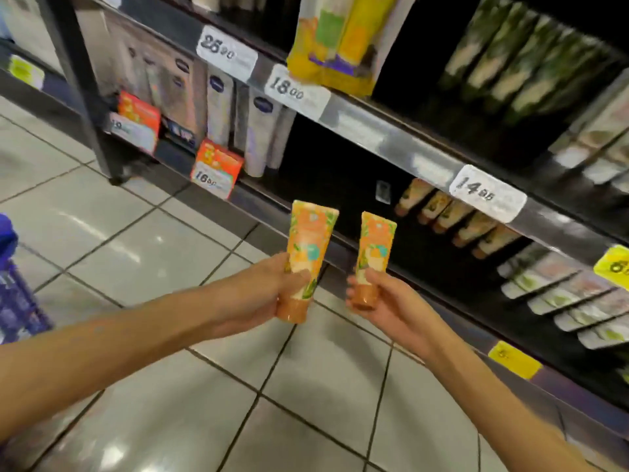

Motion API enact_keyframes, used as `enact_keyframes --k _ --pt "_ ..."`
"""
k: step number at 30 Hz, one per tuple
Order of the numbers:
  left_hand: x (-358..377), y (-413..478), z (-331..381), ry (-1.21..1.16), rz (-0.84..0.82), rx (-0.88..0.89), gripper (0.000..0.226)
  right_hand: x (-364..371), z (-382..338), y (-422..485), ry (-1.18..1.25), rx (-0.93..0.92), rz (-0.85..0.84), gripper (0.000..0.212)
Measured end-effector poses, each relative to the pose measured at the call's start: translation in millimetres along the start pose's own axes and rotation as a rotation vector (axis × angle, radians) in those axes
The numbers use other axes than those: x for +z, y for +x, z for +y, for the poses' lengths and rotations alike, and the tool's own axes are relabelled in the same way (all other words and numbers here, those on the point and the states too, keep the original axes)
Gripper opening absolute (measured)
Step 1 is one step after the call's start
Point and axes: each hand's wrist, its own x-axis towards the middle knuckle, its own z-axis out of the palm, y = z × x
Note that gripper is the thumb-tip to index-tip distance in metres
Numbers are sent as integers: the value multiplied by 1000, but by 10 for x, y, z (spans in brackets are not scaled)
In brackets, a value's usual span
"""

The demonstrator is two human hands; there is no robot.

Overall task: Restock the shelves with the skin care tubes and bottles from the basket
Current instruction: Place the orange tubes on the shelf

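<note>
Dark open bay on the lower shelf [265, 199] sits just ahead of both hands, w/ room btw the white tubes [258, 131] at left and the lying tubes [456, 216] at right (approx 5, blurred). 2 orange tubes, caps down, held apart above the floor [102, 216]: left hand [269, 294] is curled round the left tube [309, 240], right hand [388, 308] pinches the right tube [374, 247]. Basket [13, 301] at far left edge.

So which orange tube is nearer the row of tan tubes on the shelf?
The right tube, gripped by the right hand. The left tube, in the left hand, is farther from the tan tubes.
</note>
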Motion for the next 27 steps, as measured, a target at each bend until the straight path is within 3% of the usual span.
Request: enact_keyframes --k 5,9,13,18,21,24,27 --pt "211 520 31 285 17 -41 36 -614 -112 308 32 -220 86 13" --pt "469 1217 127 573 88 184 43 -1226 -386 402 -101 -426 340 13" --pt "738 2019 87 541 179 385 46 -1654 -606 618 -392 -557 492 28" --pt "945 2636 -206 698 186 395 46 -1771 -539 962 -670 -642 567 35" --pt "940 2754 -259 730 186 440 46 -1753 -570 1081 -739 -691 579 42" --pt "904 2775 -291 708 289 511 46 -1734 -570 1129 -746 -721 622 51" --pt "892 2791 -286 728 312 544 46 -1729 -566 1159 -695 -730 656 47"
